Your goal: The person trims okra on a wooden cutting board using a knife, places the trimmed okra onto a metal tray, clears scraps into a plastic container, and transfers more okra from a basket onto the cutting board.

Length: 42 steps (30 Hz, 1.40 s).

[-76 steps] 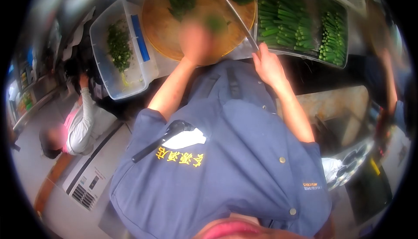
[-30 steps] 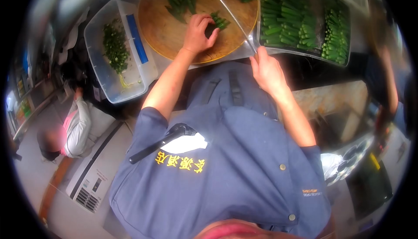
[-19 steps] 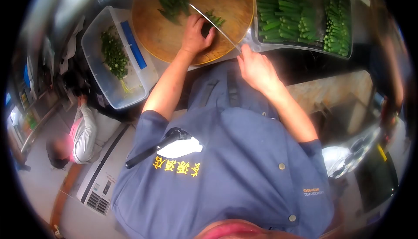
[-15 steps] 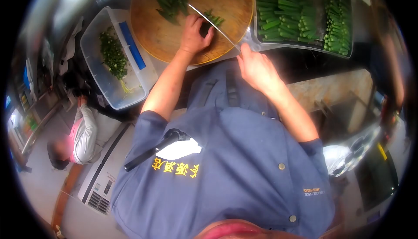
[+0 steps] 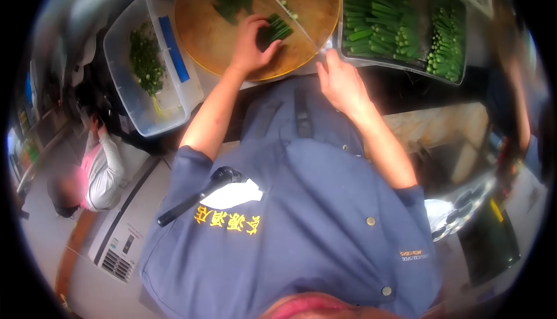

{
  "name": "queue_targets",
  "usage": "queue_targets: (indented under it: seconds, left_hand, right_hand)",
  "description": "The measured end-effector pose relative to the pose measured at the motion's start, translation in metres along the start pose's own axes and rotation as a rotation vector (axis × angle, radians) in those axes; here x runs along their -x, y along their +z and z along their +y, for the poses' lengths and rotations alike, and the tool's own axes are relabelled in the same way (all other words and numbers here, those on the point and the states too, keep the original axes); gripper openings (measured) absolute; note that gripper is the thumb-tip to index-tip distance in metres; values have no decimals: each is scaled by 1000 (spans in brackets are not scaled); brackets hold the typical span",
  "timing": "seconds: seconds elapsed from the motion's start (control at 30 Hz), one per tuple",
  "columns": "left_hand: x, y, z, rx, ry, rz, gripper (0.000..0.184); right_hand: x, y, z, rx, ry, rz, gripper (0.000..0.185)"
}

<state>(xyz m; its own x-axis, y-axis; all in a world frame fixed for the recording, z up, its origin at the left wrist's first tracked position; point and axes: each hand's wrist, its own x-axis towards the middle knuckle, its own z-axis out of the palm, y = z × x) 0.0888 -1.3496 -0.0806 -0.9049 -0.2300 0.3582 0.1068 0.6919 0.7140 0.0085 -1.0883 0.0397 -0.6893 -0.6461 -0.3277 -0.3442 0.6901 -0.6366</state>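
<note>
Left hand [image 5: 250, 46] curled around a bunch of green stalks [image 5: 279, 28] on a round wooden board [image 5: 200, 37]; right hand [image 5: 343, 84] closed around a knife [image 5: 297, 23], its blade slanting just beside the bunch; more stalks [image 5: 377, 20] fill a tray [image 5: 400, 65] nearby

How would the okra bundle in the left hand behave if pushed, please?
The okra bundle would likely stay fairly stiff, since its pieces look straight. Being slim, they might roll apart, as only the left hand seems to gather them.
</note>
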Motion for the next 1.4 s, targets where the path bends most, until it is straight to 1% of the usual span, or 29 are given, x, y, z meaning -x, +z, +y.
queue_targets:
  seconds: [0.07,0.1,0.13,0.2,0.23,0.3,0.43,0.53,0.63,0.87,0.93,0.97,1.0,1.03,1.07,1.1,1.13,1.2,1.23,1.27,1.33,1.37,1.4]
  left_hand:
    - [21,-19,-7,-28,-98,58,48]
    - [32,-25,-9,-7,-154,68,48]
    - [40,-30,-13,-6,-166,77,48]
    - [50,-38,-17,-64,-109,50,44]
    - [50,-38,-19,-62,-118,61,44]
    - [51,-34,-20,-111,-92,37,42]
    - [52,-32,-22,-63,-97,56,42]
    - [51,-34,-21,-80,-95,30,43]
    - [48,-33,-21,-71,-73,40,38]
    - [49,-29,-22,-96,-60,48,28]
    - [50,-26,-21,-105,-50,64,26]
    - [52,-22,-20,-71,-105,106,24]
    - [53,-18,-19,-38,-158,150,23]
    - [55,-11,-19,-44,-154,159,23]
    - [58,-5,-19,-12,-193,209,22]
    - [59,-2,-16,19,-230,258,21]
    - [58,-3,-10,9,-224,260,21]
    - [56,-9,2,261,-540,335,22]
    - [60,-19,-2,128,-478,364,22]
    - [65,-39,-8,-8,-411,390,21]
    - [61,-106,6,-130,-403,516,19]
    - [56,-142,3,-217,-355,625,18]
    - [58,-180,-16,-210,-393,696,23]
  right_hand:
    - [3,0,-7,14,-19,6,26]
    - [4,-1,-10,22,-26,22,26]
    - [7,0,-15,30,-31,10,26]
    - [12,2,-25,13,-44,32,26]
    - [12,3,-30,23,-50,23,26]
    - [17,6,-41,54,-45,-77,25]
    - [28,31,-51,83,-21,-165,25]
    - [32,45,-54,72,18,-177,28]
    - [32,49,-60,83,69,-182,29]
    - [25,70,-52,114,107,-183,29]
    - [21,58,-51,65,115,-204,29]
    - [16,52,-42,22,156,-244,30]
    - [12,53,-25,-31,144,-235,33]
    - [6,56,0,-114,27,-203,30]
    - [3,58,16,-199,-91,-172,29]
    - [1,33,-8,-579,411,-478,33]
    - [3,33,-7,-584,399,-478,33]
    - [4,34,-2,-740,384,-522,32]
    - [3,34,-6,-743,346,-567,34]
    - [2,35,-13,-766,329,-564,34]
    - [-3,40,-41,-645,38,-570,33]
    - [-7,53,-47,-540,-212,-431,33]
    - [-12,64,-54,-424,-449,-281,34]
